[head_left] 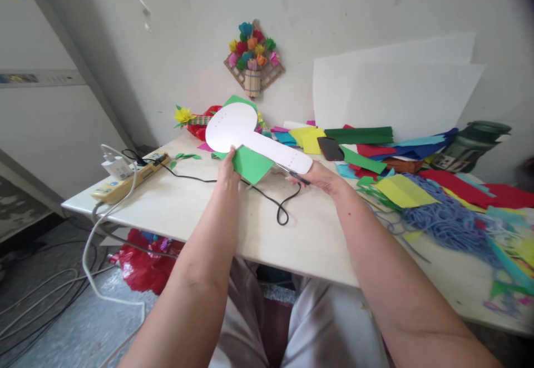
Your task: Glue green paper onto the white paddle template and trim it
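Observation:
A white paper cutout point(233, 126) with a round head and a long, round-ended strip lies over a sheet of green paper point(252, 165), held up above the table. Small dark marks dot the white piece near both ends. My left hand point(228, 163) pinches the lower edge of the two layers, thumb on top. My right hand point(319, 179) is closed around dark-handled scissors point(298, 177) under the strip's right end. Their blades point left toward the green paper's edge and are partly hidden by the cutout.
A black cable point(283, 212) loops across the table point(292, 245) below my hands. The power strip point(129, 182) with a white charger sits left. Rightward are a phone point(331, 149), coloured paper point(406, 190), blue yarn point(446, 218) and a dark green bottle point(471, 145).

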Tool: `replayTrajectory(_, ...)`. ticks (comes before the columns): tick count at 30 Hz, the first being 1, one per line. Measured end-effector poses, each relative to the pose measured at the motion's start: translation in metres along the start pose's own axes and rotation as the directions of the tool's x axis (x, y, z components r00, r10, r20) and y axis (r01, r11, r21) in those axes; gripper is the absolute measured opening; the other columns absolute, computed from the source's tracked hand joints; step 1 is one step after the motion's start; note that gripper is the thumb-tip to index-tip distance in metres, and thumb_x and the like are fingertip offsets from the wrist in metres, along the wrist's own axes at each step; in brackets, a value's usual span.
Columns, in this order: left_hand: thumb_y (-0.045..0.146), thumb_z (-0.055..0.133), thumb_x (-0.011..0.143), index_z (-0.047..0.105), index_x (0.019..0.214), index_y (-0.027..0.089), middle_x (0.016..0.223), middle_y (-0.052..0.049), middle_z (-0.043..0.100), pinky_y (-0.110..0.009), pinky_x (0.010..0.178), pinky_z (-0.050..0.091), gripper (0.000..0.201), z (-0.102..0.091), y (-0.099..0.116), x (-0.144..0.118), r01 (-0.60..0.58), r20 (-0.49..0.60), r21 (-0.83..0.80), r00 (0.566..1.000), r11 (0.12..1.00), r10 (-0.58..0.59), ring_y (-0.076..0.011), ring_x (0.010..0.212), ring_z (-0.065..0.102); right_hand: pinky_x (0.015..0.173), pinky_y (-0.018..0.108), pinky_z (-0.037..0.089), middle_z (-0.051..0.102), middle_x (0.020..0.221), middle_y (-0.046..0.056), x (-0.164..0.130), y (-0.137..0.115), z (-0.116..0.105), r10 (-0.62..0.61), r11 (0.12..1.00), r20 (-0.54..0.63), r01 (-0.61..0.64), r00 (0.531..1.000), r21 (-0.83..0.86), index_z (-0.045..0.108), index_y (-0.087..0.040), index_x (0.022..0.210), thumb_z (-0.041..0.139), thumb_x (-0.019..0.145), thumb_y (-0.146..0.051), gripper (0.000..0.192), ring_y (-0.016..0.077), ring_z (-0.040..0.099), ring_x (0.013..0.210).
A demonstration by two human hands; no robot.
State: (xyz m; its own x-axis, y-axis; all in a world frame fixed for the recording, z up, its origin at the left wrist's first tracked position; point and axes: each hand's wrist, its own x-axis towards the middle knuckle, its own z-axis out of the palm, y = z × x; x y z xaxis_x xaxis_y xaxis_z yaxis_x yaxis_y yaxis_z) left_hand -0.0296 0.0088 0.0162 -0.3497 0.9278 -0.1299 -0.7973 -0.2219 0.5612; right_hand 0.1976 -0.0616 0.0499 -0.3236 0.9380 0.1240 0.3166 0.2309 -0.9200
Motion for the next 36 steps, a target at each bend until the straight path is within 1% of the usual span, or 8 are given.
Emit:
replayTrajectory(8,0.022,0.065,0.073,0.061,0.086,0.014,0.071,-0.005,0.066,-0.040,0.084,0.049,0.015,-0.0017,-0.0009,0.0032,0.006,0.017,0.004,1.000,1.000,-0.006,-0.0210,0.079,0.065,0.040,0.020,0.039,0.064,0.066,0.004,-0.0005,-0.0021,-0.0002,-0.006,1.000,-0.010,0.006,1.000,0.010,0.062,-0.013,0.086,0.076,0.053,-0.025,0.038,0.0103,0.053,0.052)
replayTrajectory(12,0.022,0.065,0.074,0.061,0.085,0.014,0.070,-0.005,0.066,-0.042,0.084,0.049,0.015,-0.0021,-0.0011,0.0045,0.025,0.014,0.007,1.000,1.000,-0.025,-0.0213,0.078,0.065,0.040,0.020,0.038,0.063,0.064,0.003,-0.0002,-0.0019,-0.0008,-0.003,1.000,-0.018,0.003,1.000,-0.004,0.061,-0.013,0.087,0.077,0.053,-0.026,0.040,0.0098,0.052,0.050)
replayTrajectory(16,0.021,0.064,0.074,0.061,0.084,0.013,0.072,-0.006,0.067,-0.041,0.084,0.049,0.013,-0.0018,-0.0013,0.0046,0.006,0.007,0.001,1.000,1.000,-0.006,-0.0214,0.081,0.065,0.038,0.020,0.037,0.062,0.060,0.002,-0.0009,-0.0019,-0.0021,0.004,1.000,0.025,-0.004,1.000,-0.016,0.061,-0.013,0.083,0.075,0.056,-0.030,0.035,0.0085,0.050,0.048)
replayTrajectory(21,0.018,0.064,0.074,0.061,0.087,0.014,0.079,-0.007,0.068,-0.038,0.085,0.049,0.014,-0.0018,-0.0018,0.0047,-0.013,0.008,-0.002,1.000,1.000,0.013,-0.0217,0.089,0.064,0.036,0.019,0.034,0.061,0.059,0.002,-0.0030,-0.0040,-0.0021,0.025,1.000,0.062,-0.026,0.998,0.016,0.060,-0.013,0.085,0.073,0.059,-0.032,0.034,0.0074,0.048,0.045)
replayTrajectory(27,0.017,0.065,0.073,0.061,0.091,0.013,0.081,-0.007,0.068,-0.035,0.085,0.049,0.018,-0.0016,-0.0018,0.0049,-0.029,-0.008,0.000,1.000,1.000,0.029,-0.0205,0.088,0.064,0.036,0.020,0.034,0.061,0.059,0.003,-0.0031,-0.0041,-0.0001,0.006,0.999,0.052,-0.008,0.999,0.038,0.060,-0.014,0.085,0.073,0.059,-0.032,0.034,0.0081,0.048,0.045)
replayTrajectory(32,0.019,0.064,0.074,0.061,0.096,0.013,0.082,-0.008,0.069,-0.034,0.083,0.050,0.023,-0.0017,-0.0023,0.0053,-0.019,-0.002,0.011,1.000,1.000,0.019,-0.0197,0.085,0.065,0.038,0.021,0.035,0.061,0.058,0.003,-0.0017,-0.0017,0.0005,-0.012,0.999,0.032,0.011,0.999,0.049,0.061,-0.013,0.083,0.074,0.058,-0.032,0.034,0.0083,0.048,0.045)
replayTrajectory(36,0.018,0.065,0.073,0.062,0.094,0.014,0.079,-0.007,0.069,-0.034,0.083,0.050,0.022,-0.0021,-0.0026,0.0057,-0.028,-0.006,0.022,1.000,0.999,0.029,-0.0204,0.086,0.065,0.038,0.021,0.036,0.062,0.059,0.003,-0.0012,-0.0002,0.0003,-0.011,0.998,0.023,0.010,1.000,0.060,0.061,-0.013,0.082,0.075,0.057,-0.031,0.034,0.0082,0.048,0.046)
